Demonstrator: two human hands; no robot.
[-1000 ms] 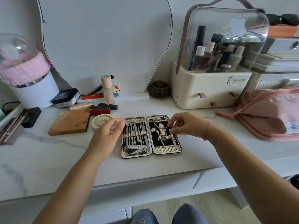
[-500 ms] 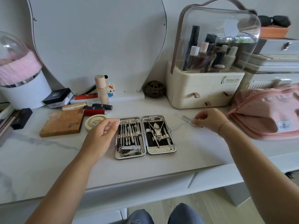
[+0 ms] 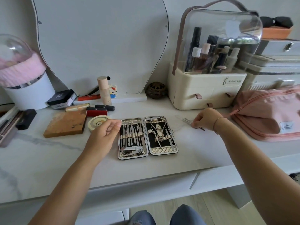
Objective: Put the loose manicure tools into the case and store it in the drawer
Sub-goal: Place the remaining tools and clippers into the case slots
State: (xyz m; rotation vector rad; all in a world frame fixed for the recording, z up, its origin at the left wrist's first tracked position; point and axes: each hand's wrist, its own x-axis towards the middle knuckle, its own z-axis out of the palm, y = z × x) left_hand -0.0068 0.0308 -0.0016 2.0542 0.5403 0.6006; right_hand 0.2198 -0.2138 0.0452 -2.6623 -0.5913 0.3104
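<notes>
Right of the case (image 3: 163,151) rim, right hand (image 3: 205,118) pinches a tool (image 3: 186,120).

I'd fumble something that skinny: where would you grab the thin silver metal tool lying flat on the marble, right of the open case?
Take the thin silver metal tool at its right end, coming from above and pinching its narrow edges. It lies flat on the white marble top, so nothing slips under it. The right hand pinches there.
</notes>
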